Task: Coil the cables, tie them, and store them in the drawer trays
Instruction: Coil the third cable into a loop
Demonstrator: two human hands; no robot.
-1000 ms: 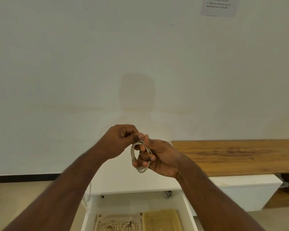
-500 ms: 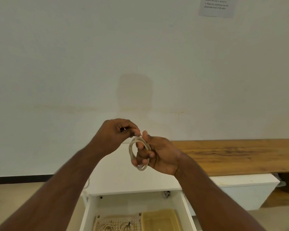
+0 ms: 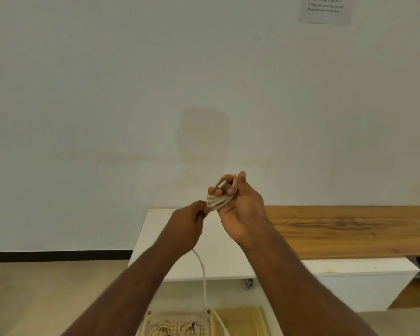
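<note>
A person's right hand (image 3: 240, 207) grips a coiled cable (image 3: 222, 192) above the open drawer trays (image 3: 238, 321) while the left hand (image 3: 188, 226) pinches its loose tail (still untied), a wrap that could spring apart should either grip slacken.

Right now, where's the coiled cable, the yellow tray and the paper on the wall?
coiled cable (image 3: 220, 198): head view, on the bunched loops.
yellow tray (image 3: 240, 322): head view, on its flat top.
paper on the wall (image 3: 325, 8): head view, on the printed sheet's middle.

White wall (image 3: 107, 93), wooden benchtop (image 3: 349, 229), beige floor (image 3: 34, 294)
</note>
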